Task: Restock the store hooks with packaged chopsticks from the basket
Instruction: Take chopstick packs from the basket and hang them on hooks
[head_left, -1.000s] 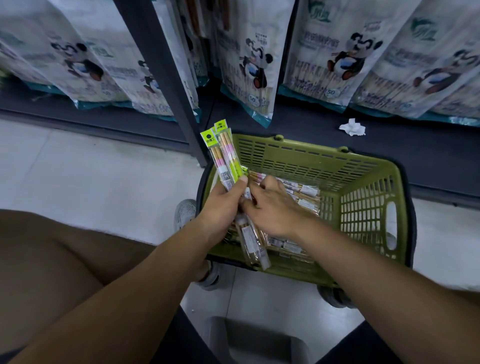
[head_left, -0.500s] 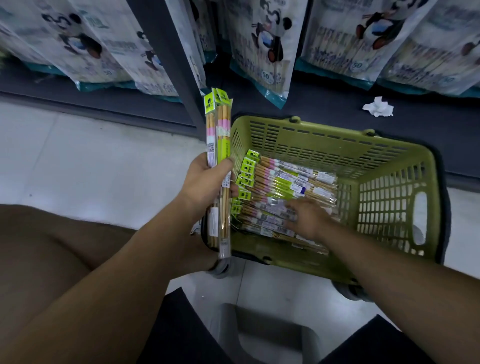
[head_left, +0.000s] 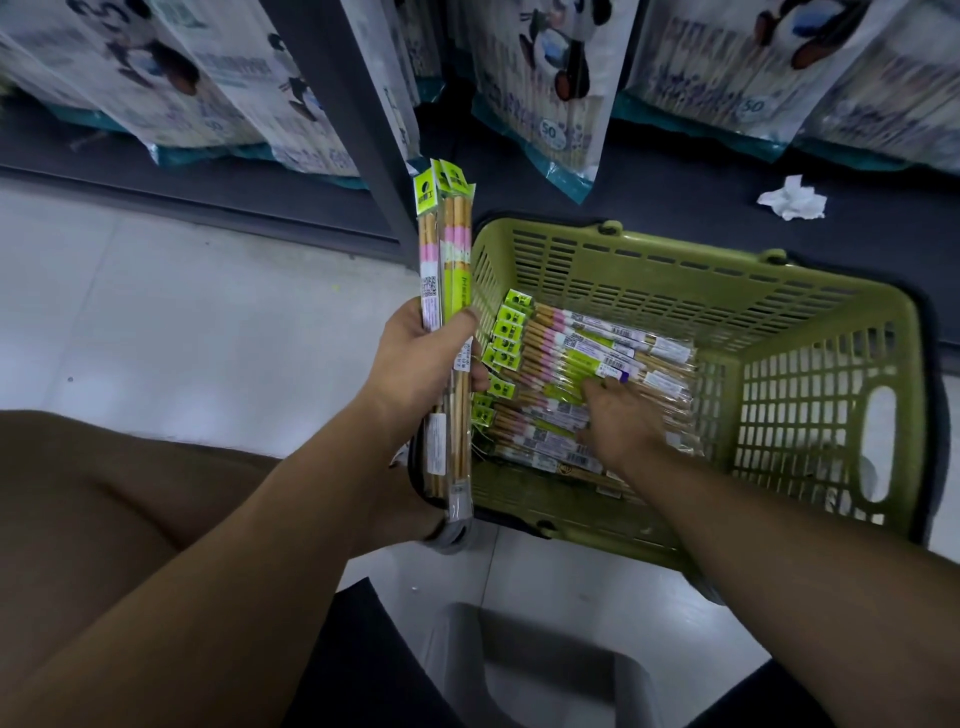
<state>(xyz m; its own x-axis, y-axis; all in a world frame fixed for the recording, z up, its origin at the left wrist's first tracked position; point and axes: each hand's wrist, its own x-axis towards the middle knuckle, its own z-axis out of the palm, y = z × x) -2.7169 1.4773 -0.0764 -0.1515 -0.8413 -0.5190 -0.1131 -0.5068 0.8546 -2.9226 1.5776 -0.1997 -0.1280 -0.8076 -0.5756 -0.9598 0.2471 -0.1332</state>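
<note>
Packs (head_left: 597, 345) lie crosswise in the basket (head_left: 675, 288) under my right hand (head_left: 621, 421), grip unclear; my left hand (head_left: 421, 358) clutches a bundle (head_left: 448, 270) upright beside it.

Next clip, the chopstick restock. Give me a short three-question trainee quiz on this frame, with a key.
1. True or false: the left hand grips clear-wrapped packs of wooden chopsticks with green header cards and holds them upright.
2. Multiple choice: the right hand is touching
A. the chopstick packs lying in the olive-green slotted plastic basket
B. the basket's handle cut-out
C. a hanging panda-print bag
3. Fill the gap (inside or outside): the crumpled white paper lies ____ the basket.

Key: 1 true; 2 A; 3 outside, on the dark shelf base beyond it.
</note>
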